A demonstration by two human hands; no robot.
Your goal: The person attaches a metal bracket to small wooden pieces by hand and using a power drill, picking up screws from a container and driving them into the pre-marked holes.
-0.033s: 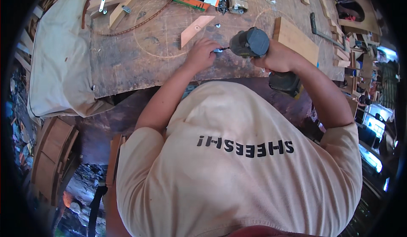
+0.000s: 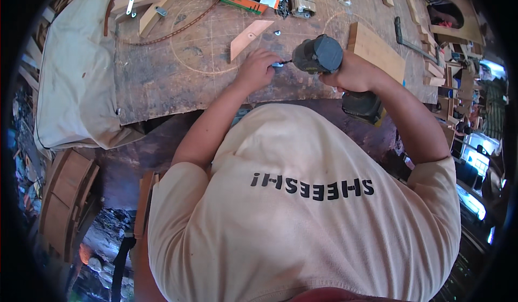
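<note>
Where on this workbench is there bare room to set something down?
The widest free patch is the worn benchtop left of the left hand, between the grey cloth and the slanted wood strip. The far edge is crowded with wood offcuts and an orange box. Right of the drill, boards fill the space.

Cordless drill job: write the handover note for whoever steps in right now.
Right hand grips the cordless drill, its bit pointing left, low over the workbench.
Left hand is closed on a small metal piece at the bit's tip, pinning it to the bench.
Beside them: a tapered wooden piece just above the left hand, a flat wooden board behind the drill, a loose washer by the tapered piece.
Done: bit and metal piece are lined up.
Left: cannot tell whether any driving has begun; the fingers hide the contact.
</note>
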